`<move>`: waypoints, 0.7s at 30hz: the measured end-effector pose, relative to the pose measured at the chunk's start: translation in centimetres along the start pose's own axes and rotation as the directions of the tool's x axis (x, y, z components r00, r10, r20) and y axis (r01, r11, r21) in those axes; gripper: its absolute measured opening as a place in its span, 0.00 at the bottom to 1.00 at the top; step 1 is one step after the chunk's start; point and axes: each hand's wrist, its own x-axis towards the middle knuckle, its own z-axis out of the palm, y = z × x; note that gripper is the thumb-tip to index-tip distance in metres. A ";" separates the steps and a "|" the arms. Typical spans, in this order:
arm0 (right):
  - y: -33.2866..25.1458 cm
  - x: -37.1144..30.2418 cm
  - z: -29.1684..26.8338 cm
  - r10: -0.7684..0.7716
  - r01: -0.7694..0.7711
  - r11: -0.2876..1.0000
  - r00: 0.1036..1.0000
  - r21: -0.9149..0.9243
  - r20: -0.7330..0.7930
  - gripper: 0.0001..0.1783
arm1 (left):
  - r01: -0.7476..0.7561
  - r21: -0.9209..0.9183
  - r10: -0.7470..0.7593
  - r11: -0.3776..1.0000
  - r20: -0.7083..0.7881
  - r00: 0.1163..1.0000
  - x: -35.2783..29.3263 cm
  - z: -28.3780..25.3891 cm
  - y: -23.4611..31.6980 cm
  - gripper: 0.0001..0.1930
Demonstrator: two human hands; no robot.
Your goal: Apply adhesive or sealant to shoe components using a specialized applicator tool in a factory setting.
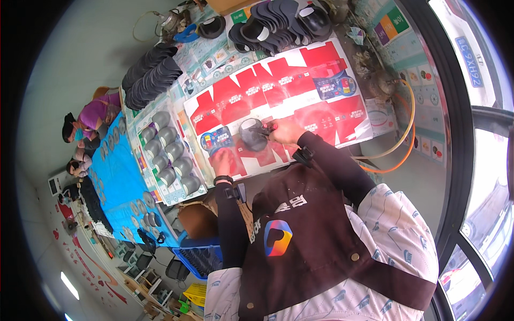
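One right hand (287, 132) apparently grips one tool (265, 130) by one grey cup (251, 138); one left hand (223, 160), grip unclear.

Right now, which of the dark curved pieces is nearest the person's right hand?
The single piece over the red-printed cardboard, beside the right hand; the rows and stacks lie farther off.

The left arm (231, 227) reaches nearly straight up from the lower edge, sleeved dark to a wrist (223, 179) ringed by a black band. Its bare left grip (224, 160) points away from the body, finger detail blurred. The right arm (336, 167), dark-sleeved too, slants up and leftward; a dark strap crosses near its wrist (305, 145). The right grip (286, 132), farther forward, faces left with its fingers (274, 134) curled closed. The two stand apart.
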 end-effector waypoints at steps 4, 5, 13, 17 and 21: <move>1.2 0.0 -0.8 0.055 -0.024 0.983 0.984 -0.181 0.167 0.20 | -0.031 0.044 0.030 0.999 0.041 0.999 1.2 1.3 0.4 0.18; 1.8 -0.2 -1.3 0.056 -0.026 0.983 0.985 -0.182 0.162 0.20 | -0.033 0.045 0.031 0.998 0.047 0.998 1.7 2.1 0.5 0.18; 1.2 -2.4 -6.0 -0.012 0.008 0.957 1.000 -0.289 -0.012 0.19 | -0.112 0.438 0.082 0.892 0.087 0.993 1.0 8.8 5.5 0.16; 0.6 -3.3 -4.2 -0.041 0.042 0.999 0.993 0.006 -0.107 0.19 | -0.172 0.649 0.182 0.741 0.052 0.982 2.3 3.0 2.8 0.11; 4.0 -5.3 -7.6 0.027 0.022 0.960 0.985 0.278 -0.170 0.23 | -0.362 0.784 0.325 0.504 0.216 0.921 0.4 11.1 5.8 0.15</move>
